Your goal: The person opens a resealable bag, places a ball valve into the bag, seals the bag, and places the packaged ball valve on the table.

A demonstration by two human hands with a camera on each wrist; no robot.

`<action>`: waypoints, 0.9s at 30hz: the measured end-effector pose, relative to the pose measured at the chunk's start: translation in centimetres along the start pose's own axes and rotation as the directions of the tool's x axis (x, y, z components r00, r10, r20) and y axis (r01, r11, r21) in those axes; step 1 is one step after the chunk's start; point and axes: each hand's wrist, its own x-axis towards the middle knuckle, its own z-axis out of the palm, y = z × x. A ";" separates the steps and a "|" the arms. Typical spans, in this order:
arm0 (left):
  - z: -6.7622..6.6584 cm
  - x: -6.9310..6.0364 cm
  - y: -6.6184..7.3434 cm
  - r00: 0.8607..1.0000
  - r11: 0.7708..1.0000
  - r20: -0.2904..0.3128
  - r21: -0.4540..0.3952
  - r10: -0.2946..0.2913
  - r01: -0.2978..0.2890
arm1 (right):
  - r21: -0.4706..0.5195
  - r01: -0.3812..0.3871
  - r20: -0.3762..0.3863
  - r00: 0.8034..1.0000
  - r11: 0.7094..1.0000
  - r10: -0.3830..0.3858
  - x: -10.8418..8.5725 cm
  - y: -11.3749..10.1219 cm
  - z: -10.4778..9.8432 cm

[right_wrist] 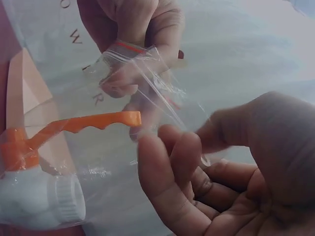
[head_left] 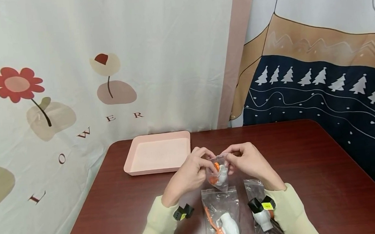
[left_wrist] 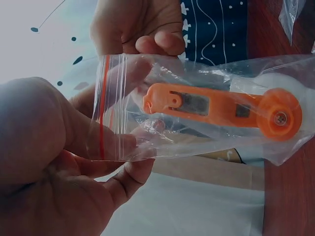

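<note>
A clear zip bag (head_left: pixel 224 187) with a red line along its mouth hangs between my two hands above the table. Inside lies a white plastic ball valve (right_wrist: pixel 34 196) with an orange lever handle (left_wrist: pixel 221 108). At the bag's mouth, my left hand (head_left: pixel 191 171) pinches one side, some fingers showing through the film; whether any are inside I cannot tell. The opposite side of the mouth is pinched between thumb and fingers of my right hand (head_left: pixel 249 162). In the right wrist view, the handle's end (right_wrist: pixel 130 118) points toward the mouth.
A second bagged valve (head_left: pixel 230 227) with an orange handle lies on the dark red table (head_left: pixel 116 214) below my hands. Another bagged valve (head_left: pixel 263 221) is partly hidden under my right wrist. Back left stands a pink tray (head_left: pixel 164 154). Printed curtains hang behind the table.
</note>
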 end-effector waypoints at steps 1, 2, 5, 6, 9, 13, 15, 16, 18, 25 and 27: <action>0.0 0.0 0.0 1.000 1.000 0.010 0.007 0.006 -0.006 | -0.004 0.002 -0.009 1.000 1.000 -0.002 0.0 0.0 0.1; 0.0 0.0 0.0 1.000 1.000 0.020 0.012 0.010 -0.010 | -0.010 0.006 -0.019 1.000 1.000 -0.006 0.0 0.0 0.2; 0.0 -0.1 0.1 0.998 1.000 0.055 0.025 0.011 -0.012 | -0.035 0.012 -0.067 0.998 0.999 -0.015 0.0 0.0 0.5; 0.0 -0.1 0.1 0.997 1.000 0.071 0.023 0.005 -0.006 | -0.044 0.019 -0.089 0.996 0.999 -0.023 0.0 0.0 0.5; 0.0 -0.1 0.3 0.992 1.000 0.122 0.013 -0.010 0.008 | -0.083 0.036 -0.162 0.986 0.996 -0.049 0.0 -0.1 0.7; 0.1 -0.1 0.6 0.987 0.999 0.155 0.000 -0.045 0.045 | -0.123 0.056 -0.250 0.964 0.991 -0.086 -0.1 -0.3 0.8; 0.1 -0.1 0.8 0.986 0.997 0.150 -0.015 -0.068 0.071 | -0.129 0.051 -0.292 0.953 0.990 -0.087 -0.1 -0.4 0.9; 0.1 -0.2 0.9 0.986 0.996 0.144 -0.021 -0.081 0.085 | -0.133 0.049 -0.312 0.946 0.990 -0.089 -0.2 -0.4 0.8; 0.2 -0.2 1.0 0.988 0.994 0.118 -0.029 -0.099 0.103 | -0.162 0.046 -0.353 0.930 0.986 -0.102 -0.1 -0.4 0.7; -0.1 -0.1 0.8 0.998 0.998 -0.029 0.009 -0.061 0.061 | -0.286 0.076 -0.382 0.905 0.955 -0.186 -0.1 0.1 -0.2; -0.4 -0.1 0.6 0.998 0.999 -0.061 0.025 -0.030 0.032 | -0.295 0.121 -0.344 0.912 0.948 -0.224 -0.1 0.2 -0.5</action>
